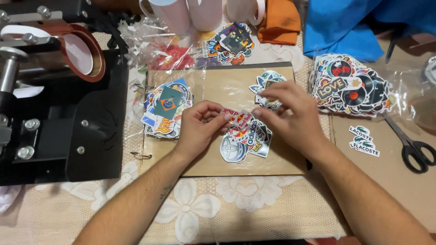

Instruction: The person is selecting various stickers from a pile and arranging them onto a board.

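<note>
Both hands pinch one red-white sticker (237, 117) btwn them, left hand (200, 129) & right hand (290, 115) at opposite ends, long axis running left-right over the sticker pile (245, 143).

— What covers the table?
— A cream lace tablecloth (236, 199) with flower patterns, under warm, even light.
— And at the right?
— Plain brown paper (399, 190) over the surface.

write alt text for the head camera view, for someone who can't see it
Seen from above, a person's left hand and right hand pinch a red and white sticker over a brown board strewn with sticker piles. A black press machine sits left, black scissors right.
</note>
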